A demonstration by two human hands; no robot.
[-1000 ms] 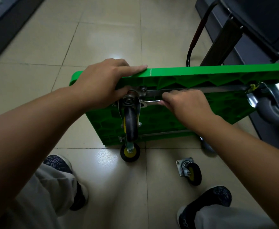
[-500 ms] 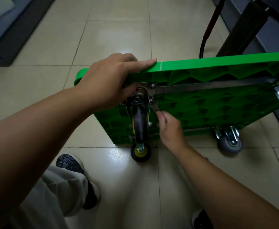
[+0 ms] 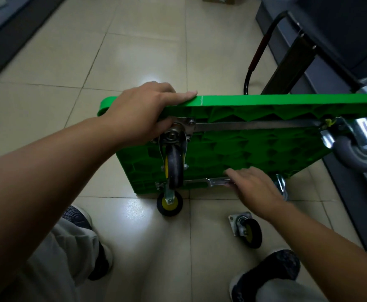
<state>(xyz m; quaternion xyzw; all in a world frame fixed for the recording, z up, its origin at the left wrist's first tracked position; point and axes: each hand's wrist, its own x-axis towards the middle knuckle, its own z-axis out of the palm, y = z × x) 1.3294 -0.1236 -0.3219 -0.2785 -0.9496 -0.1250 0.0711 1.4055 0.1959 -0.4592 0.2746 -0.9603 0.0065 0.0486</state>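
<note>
A green plastic cart platform (image 3: 254, 144) stands on its edge on the tiled floor, underside facing me. My left hand (image 3: 143, 114) grips its top left edge, thumb by the mounting plate of a black-and-yellow caster (image 3: 175, 168). My right hand (image 3: 252, 186) holds a silver wrench (image 3: 218, 182) low against the underside, near the lower metal bar. A second yellow-hubbed caster (image 3: 169, 202) touches the floor below. A grey caster (image 3: 356, 152) sits at the upper right corner.
A loose black caster (image 3: 246, 231) with its plate lies on the floor by my right shoe (image 3: 267, 277). My left shoe (image 3: 78, 216) is at the lower left. The cart's black handle (image 3: 256, 55) and dark furniture (image 3: 341, 29) stand behind on the right.
My right hand has moved with the wrench from the upper caster's mounting plate down to the lower edge of the platform. My left hand has kept its grip on the top edge.
</note>
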